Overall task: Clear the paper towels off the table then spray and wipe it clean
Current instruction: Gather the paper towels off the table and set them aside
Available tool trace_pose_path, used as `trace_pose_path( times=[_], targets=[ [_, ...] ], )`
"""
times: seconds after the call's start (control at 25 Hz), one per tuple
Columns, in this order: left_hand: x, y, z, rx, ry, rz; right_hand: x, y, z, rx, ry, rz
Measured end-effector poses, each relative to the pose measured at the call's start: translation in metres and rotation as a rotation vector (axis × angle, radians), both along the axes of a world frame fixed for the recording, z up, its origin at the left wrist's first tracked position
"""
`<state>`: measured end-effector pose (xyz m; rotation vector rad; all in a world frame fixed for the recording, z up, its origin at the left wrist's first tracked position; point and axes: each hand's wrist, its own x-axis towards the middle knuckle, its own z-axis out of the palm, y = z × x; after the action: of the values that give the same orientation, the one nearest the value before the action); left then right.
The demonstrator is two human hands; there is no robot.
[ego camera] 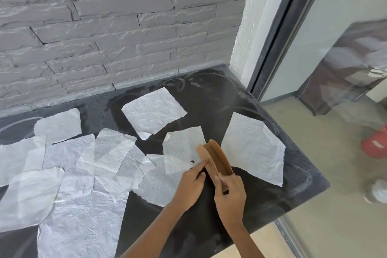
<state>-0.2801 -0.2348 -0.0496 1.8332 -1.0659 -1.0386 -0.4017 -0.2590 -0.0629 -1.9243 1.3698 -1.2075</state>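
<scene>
Several white paper towels lie flat on the dark table (209,98): one sheet near the back (152,111), one at the right edge (253,146), and a big overlapping spread on the left (69,174). Over the table's right half, both hands hold a brown paper bag (215,157) that is folded nearly flat. My left hand (191,182) pinches the bag's left side with finger and thumb. My right hand (230,192) grips its lower right edge. A small towel (182,146) lies just under and behind the bag.
A grey stone-brick wall (104,27) backs the table. A glass door with a dark frame (278,33) stands at the right. Beyond the table's right edge is a beige floor with a red object (374,144) and a white object (377,192).
</scene>
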Motion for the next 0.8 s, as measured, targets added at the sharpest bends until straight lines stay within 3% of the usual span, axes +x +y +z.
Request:
trace_pose_path(
  times=[0.32,0.44,0.64,0.8],
  targets=[
    [-0.012,0.013,-0.011,0.074,-0.007,-0.039,-0.014,0.02,-0.014,0.058,0.043,-0.003],
    [-0.004,0.019,-0.006,0.054,-0.076,-0.038,-0.005,0.02,-0.007,-0.024,0.071,-0.012],
    [0.046,0.044,0.015,-0.019,-0.115,0.205,0.059,0.014,0.026,-0.269,0.121,0.17],
    [0.11,0.091,0.032,-0.105,-0.118,0.525,0.142,0.036,0.042,-0.303,0.045,0.464]
  ],
)
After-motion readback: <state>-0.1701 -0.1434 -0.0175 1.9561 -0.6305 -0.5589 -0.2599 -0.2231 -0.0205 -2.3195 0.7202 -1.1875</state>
